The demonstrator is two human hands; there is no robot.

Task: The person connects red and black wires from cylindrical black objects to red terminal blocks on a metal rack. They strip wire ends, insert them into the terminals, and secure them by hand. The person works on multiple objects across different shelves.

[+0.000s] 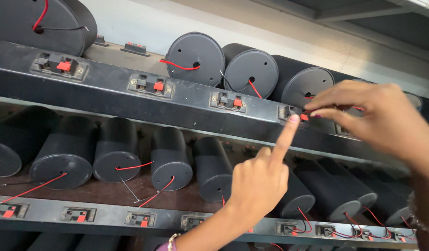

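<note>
Head view: left hand fingertip (index) presses terminal.

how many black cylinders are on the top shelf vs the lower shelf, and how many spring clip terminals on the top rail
Black cylinders on the top shelf: 4 in clear view
Black cylinders on the lower shelf: 9 in clear view, those at the far right too dark to count surely
Spring clip terminals on the top rail: 4, with the left hand pressing the fourth and the right hand beside it
Total: 17

No packages, labels, signs or screens visible.
</note>
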